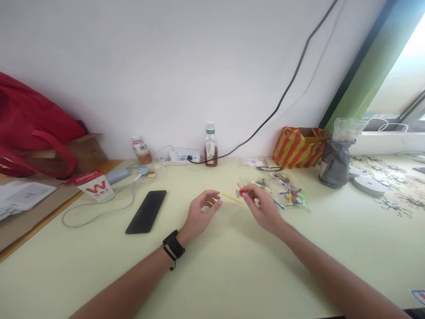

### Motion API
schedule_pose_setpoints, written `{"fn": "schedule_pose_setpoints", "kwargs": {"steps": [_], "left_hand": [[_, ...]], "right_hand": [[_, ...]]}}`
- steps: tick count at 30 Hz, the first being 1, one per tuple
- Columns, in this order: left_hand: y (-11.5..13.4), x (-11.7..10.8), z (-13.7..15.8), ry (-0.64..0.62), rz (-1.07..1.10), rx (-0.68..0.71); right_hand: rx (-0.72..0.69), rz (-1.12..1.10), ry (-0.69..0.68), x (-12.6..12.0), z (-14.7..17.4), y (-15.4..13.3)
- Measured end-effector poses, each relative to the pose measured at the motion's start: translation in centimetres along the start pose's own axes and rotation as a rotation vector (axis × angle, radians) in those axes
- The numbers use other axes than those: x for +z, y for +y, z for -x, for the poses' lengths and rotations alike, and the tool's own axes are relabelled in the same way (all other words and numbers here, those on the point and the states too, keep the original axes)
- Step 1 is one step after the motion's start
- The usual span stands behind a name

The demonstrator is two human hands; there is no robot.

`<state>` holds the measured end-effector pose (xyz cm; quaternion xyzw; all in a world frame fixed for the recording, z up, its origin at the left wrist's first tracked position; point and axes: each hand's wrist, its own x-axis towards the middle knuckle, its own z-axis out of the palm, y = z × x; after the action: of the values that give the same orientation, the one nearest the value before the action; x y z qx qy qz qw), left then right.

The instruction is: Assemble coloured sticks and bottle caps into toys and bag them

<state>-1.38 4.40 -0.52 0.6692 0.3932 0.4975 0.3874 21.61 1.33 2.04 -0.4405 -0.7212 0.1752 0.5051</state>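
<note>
Between thumb and fingers, my right hand (264, 209) pinches a small red plastic piece (241, 192), raised slightly over the table. My left hand (202, 212) has its fingers loosely curved and apart from the thumb; a speck of green shows behind them, too small to name. A thin yellow plastic stick (232, 198) lies between the two hands. Just past my right hand is a blue plastic stick (279, 204), partly hidden by it. Clear bags of small coloured plastic parts (295, 197) lie to the right of that hand and behind it.
A black phone (146, 212) lies left of my left hand. Near the wall stand a drink bottle (210, 146), another bottle (141, 149), a power strip (184, 156) and a striped bag (299, 147). Grey discs (369, 185) and flat metallic pieces (395, 206) lie right.
</note>
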Motion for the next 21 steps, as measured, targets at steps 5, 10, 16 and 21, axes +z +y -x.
{"fn": "schedule_pose_setpoints", "kwargs": {"steps": [5, 10, 16, 21], "left_hand": [[-0.3, -0.3, -0.1, 0.123, -0.178, 0.082], [-0.7, -0.4, -0.3, 0.163, -0.260, 0.092], [-1.0, -0.6, -0.5, 0.183, -0.289, 0.052], [-1.3, -0.6, -0.5, 0.165, -0.308, 0.012]], "right_hand": [[-0.103, 0.159, 0.450, -2.2, -0.7, 0.0], [-0.117, 0.306, 0.019, -1.2, 0.0, 0.5], [0.040, 0.549, -0.528, 0.5, 0.8, 1.2], [0.075, 0.617, -0.542, 0.5, 0.5, 1.2]]}}
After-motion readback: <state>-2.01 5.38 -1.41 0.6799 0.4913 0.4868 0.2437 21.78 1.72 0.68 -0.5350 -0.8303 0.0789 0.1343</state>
